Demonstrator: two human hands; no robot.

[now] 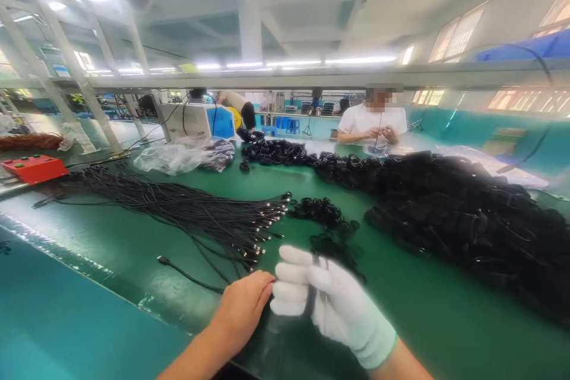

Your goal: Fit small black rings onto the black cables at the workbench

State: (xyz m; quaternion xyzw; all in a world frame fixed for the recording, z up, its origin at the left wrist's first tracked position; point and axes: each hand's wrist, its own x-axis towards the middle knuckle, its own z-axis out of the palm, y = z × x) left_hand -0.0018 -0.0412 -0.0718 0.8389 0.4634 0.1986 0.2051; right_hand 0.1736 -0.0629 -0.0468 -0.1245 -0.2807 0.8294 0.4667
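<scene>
My left hand is bare and closed, its fingertips against the fingers of my right hand, which wears a white glove. A black cable with a plug at its free end runs across the green tabletop to my left hand, where the fingers hide it. Around the gloved fingers lies a black cable loop, pressed under the thumb. Just beyond my hands, many black cables lie in a spread bundle, their metal plugs pointing right. Small black rings are heaped beside those plugs.
A large pile of coiled black cables covers the right side. Clear plastic bags lie at the back, near a white and blue machine. A red button box stands at left. Across the table sits a person handling a cable.
</scene>
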